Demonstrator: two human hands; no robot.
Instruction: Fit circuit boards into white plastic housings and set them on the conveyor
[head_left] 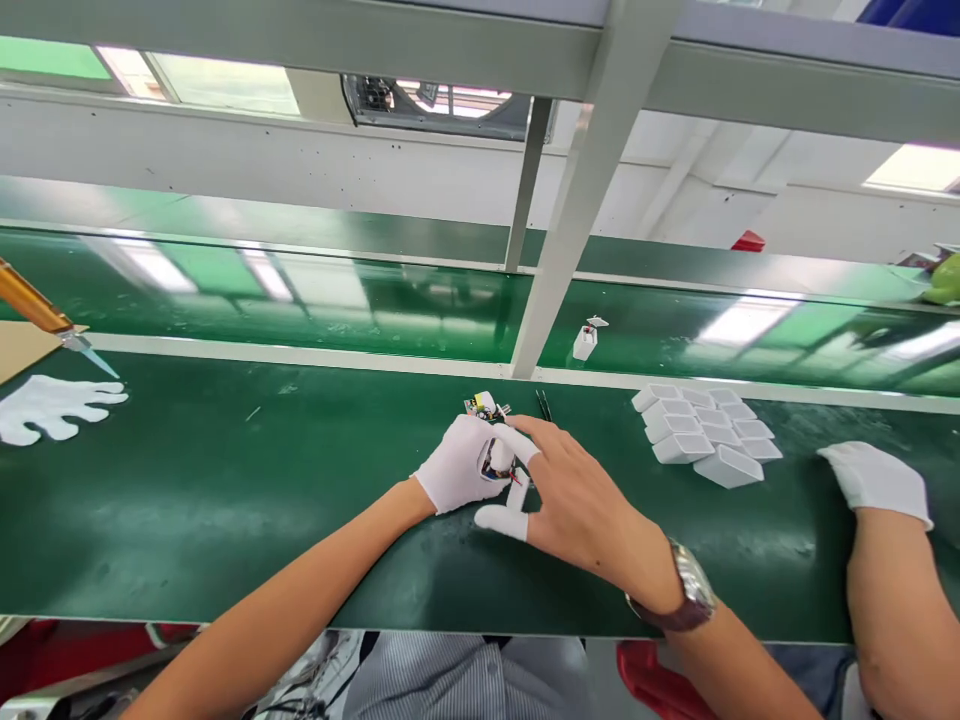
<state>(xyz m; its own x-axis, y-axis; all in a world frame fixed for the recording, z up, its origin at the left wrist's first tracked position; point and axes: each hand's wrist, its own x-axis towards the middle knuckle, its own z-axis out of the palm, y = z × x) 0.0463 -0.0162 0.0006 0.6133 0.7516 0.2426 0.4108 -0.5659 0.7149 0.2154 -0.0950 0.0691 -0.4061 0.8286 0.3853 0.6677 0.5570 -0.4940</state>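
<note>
My left hand (459, 466), in a white glove, is closed around a small white plastic housing (501, 458) with wires and electronic parts in its opening. Close by on the right, my right hand (581, 490) wears white finger cots on thumb and index finger. Its index fingertip is at the housing, touching or just above it, while the thumb is spread apart below. A narrow white piece (517, 492) shows between those two fingers; whether it is attached to the housing I cannot tell. Just beyond my left hand lies a circuit board (484, 405) with a yellow component.
Tweezers (544, 405) lie behind my right hand. Several white plastic cases (705, 430) are grouped at right, near another person's gloved hand (877, 478). Leftward are a flat white glove (56, 408) and an orange glue syringe (37, 305). A small white case (586, 342) stands beyond the metal post (559, 240).
</note>
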